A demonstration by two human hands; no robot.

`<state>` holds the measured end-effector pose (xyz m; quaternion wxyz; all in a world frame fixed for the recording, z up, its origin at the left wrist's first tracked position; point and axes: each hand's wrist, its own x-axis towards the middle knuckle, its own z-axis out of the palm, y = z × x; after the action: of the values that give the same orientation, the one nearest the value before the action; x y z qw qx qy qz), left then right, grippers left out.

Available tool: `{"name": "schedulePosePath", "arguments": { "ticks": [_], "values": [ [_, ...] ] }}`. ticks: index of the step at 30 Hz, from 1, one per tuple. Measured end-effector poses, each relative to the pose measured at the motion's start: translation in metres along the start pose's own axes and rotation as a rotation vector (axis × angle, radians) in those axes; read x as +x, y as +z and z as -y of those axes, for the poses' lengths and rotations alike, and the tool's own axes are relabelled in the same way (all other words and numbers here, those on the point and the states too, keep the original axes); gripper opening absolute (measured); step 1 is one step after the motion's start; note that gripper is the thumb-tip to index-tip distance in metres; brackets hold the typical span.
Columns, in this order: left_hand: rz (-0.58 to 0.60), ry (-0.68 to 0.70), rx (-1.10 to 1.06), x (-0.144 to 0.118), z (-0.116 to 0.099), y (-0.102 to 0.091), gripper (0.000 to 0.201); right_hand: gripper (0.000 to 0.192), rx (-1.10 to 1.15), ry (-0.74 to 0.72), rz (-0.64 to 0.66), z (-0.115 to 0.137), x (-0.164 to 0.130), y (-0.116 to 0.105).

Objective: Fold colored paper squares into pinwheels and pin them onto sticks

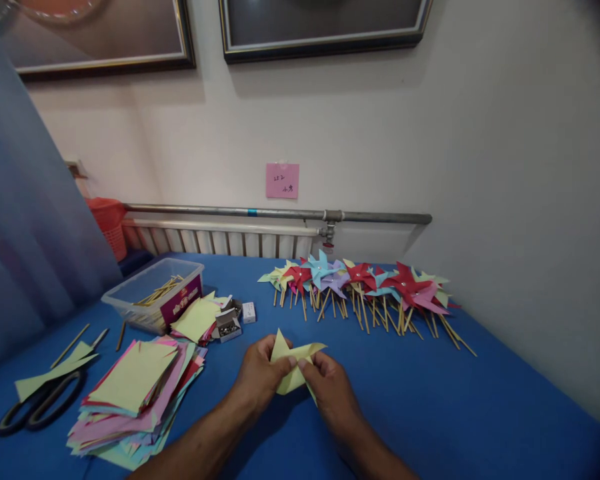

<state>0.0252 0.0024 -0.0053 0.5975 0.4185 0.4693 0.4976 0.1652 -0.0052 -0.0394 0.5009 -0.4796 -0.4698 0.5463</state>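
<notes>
A light yellow-green paper sheet (295, 363), cut and partly folded into pinwheel points, is held between both hands just above the blue table (430, 400). My left hand (261, 373) pinches its left side with thumb and fingers. My right hand (330, 383) grips the right side, fingertips meeting the left hand's at the paper's middle. A row of finished paper pinwheels on wooden sticks (365, 287) lies beyond the hands, in red, blue, purple and yellow.
A stack of coloured paper squares (135, 393) lies left of the hands, black scissors (40, 403) further left. A clear plastic box with wooden sticks (155, 293) and small pin boxes (229, 325) sit behind. A radiator and pipe (280, 215) line the wall.
</notes>
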Motion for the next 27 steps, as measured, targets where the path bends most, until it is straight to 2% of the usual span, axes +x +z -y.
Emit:
{"name": "schedulePosePath", "arguments": {
  "ticks": [10, 18, 27],
  "values": [
    [-0.02, 0.031, -0.013, 0.005, 0.01, 0.0, 0.039, 0.04, -0.035, 0.01, 0.014, -0.007, 0.002, -0.004],
    [0.024, 0.034, -0.091, 0.004, 0.006, -0.001, 0.039, 0.043, 0.027, -0.002, -0.057, -0.01, 0.003, -0.002],
    [0.027, 0.02, -0.045, 0.003, 0.002, -0.005, 0.03, 0.043, 0.107, 0.02, -0.025, -0.01, -0.004, 0.0]
  ]
}}
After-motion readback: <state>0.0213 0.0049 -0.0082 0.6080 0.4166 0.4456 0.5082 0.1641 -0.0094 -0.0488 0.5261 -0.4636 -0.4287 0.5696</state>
